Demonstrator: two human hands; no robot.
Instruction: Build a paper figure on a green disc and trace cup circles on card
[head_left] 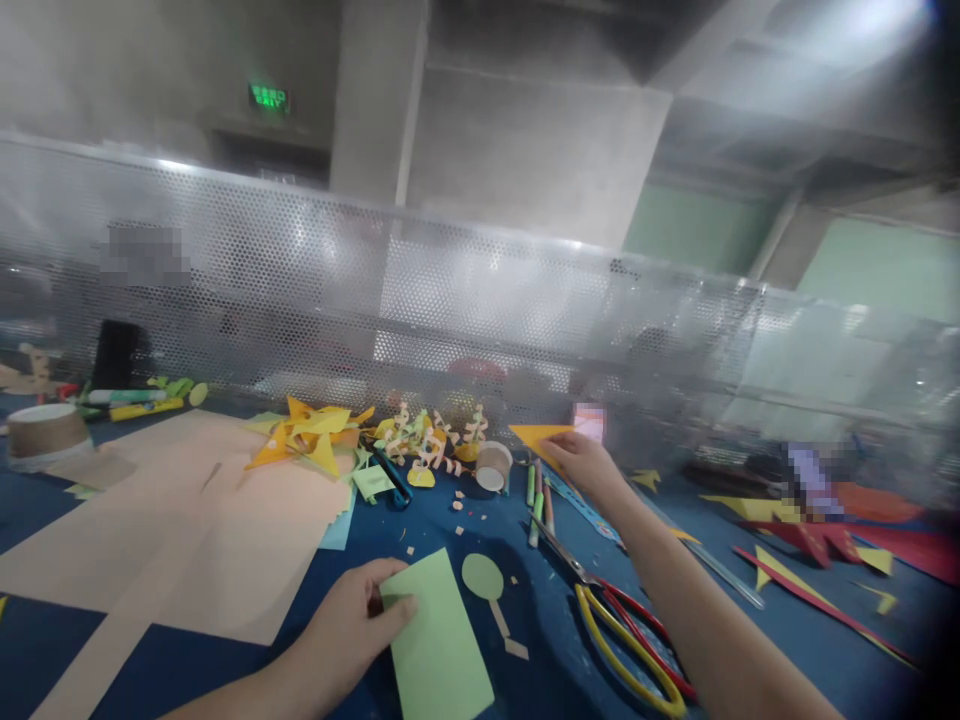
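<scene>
My left hand (pixel 356 620) grips a light green sheet of paper (pixel 442 640) by its upper left corner, thumb on top. Farther off on the right, my right hand (pixel 589 460) pinches an orange paper piece (pixel 538 436) with a pointed end; part of that piece is hidden by the fingers. Below my right forearm lie scissors (pixel 589 585) with one yellow and one red handle, blades pointing away to the left. A green paper circle (pixel 483 577) rests just right of the green sheet, with small pale paper strips (pixel 499 618) under it.
A large pale pink sheet (pixel 195 530) covers the left of the blue table, with orange paper shapes (pixel 322 435) on its far edge. Markers (pixel 536 500), paper curls (pixel 424 435), a tape roll (pixel 493 467) and red paper (pixel 825 545) lie around. A perforated metal screen (pixel 465 300) stands behind.
</scene>
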